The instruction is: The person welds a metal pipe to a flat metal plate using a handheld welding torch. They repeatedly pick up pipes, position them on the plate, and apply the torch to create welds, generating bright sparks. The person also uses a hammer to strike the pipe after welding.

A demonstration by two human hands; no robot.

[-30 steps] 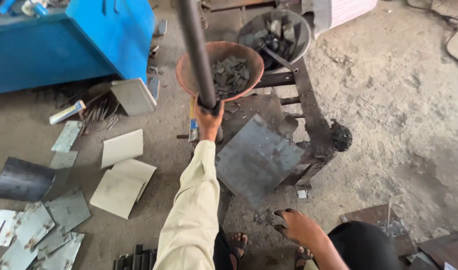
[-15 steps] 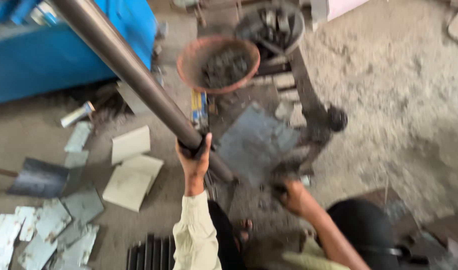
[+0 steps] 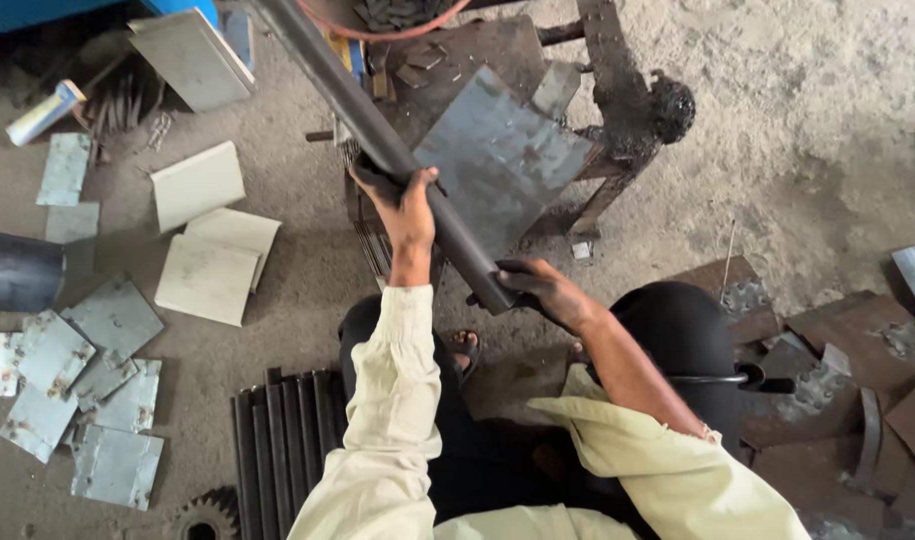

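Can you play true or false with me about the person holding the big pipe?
1. Both hands hold the long dark pipe. True: the left hand grips higher up, the right hand near its lower end.
2. The sleeves are bright red. False: they are pale cream.
3. A grey metal sheet lies on the machine behind the pipe. True.
4. The cut metal plates on the floor are on the person's right. False: they lie on the left.
5. The pipe stands straight up. False: it slants.
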